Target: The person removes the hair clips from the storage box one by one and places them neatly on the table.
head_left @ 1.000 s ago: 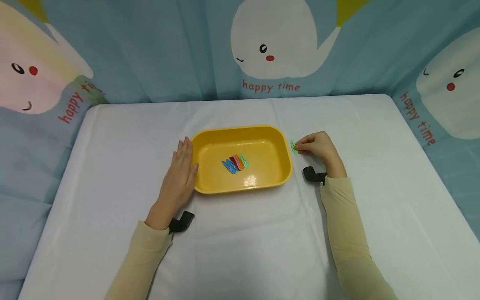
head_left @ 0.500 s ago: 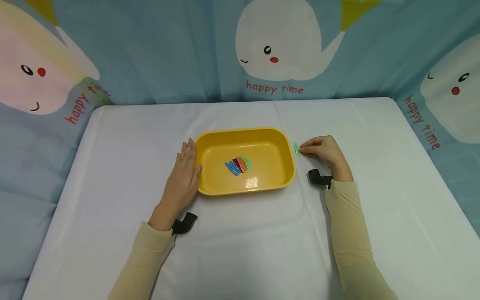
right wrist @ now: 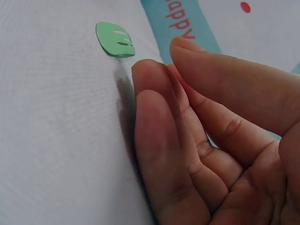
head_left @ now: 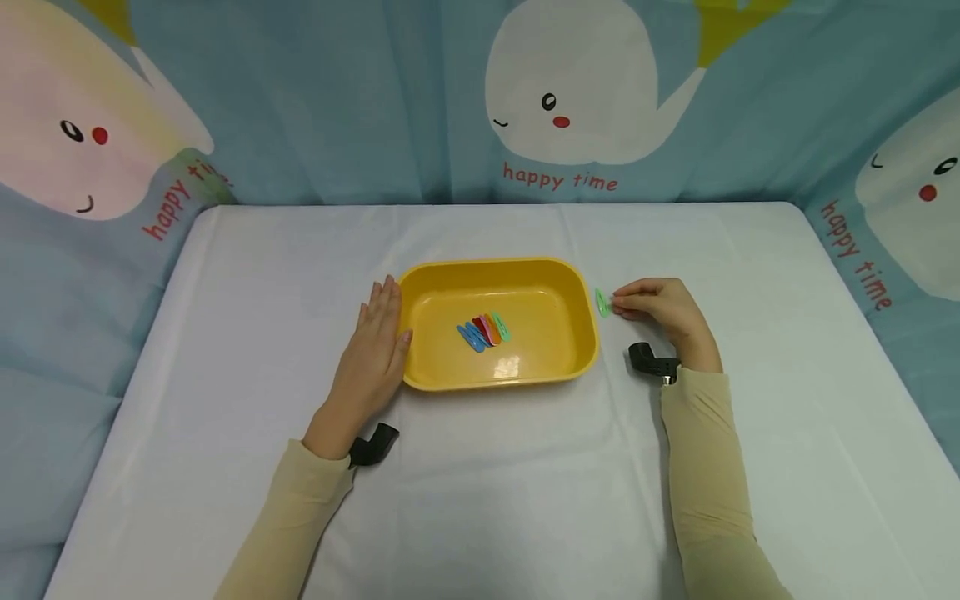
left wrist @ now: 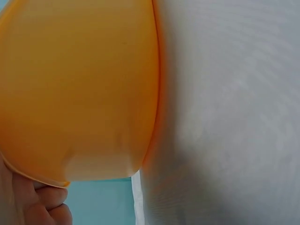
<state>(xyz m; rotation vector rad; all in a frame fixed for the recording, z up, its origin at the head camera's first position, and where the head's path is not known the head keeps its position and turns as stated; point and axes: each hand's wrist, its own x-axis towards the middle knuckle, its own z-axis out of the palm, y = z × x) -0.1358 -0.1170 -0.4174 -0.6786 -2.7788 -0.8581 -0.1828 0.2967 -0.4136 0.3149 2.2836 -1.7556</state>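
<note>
While the loose green clip (head_left: 602, 302) keeps its place on the white cloth (head_left: 487, 500), just outside the right end of the yellow tray (head_left: 551, 325), the right hand (head_left: 667, 310) has drawn its fingertips slightly back from it; thumb and forefinger stand apart in the right wrist view, pinching nothing, so the clip seems to lie free rather than held. Inside the tray, the row of clips (head_left: 484, 331) in blue, dark red, pink, orange and green looks unchanged. Along the tray's left end, the left hand (head_left: 369, 358) still rests with fingers straight and close together, apparently steadying it.
</note>
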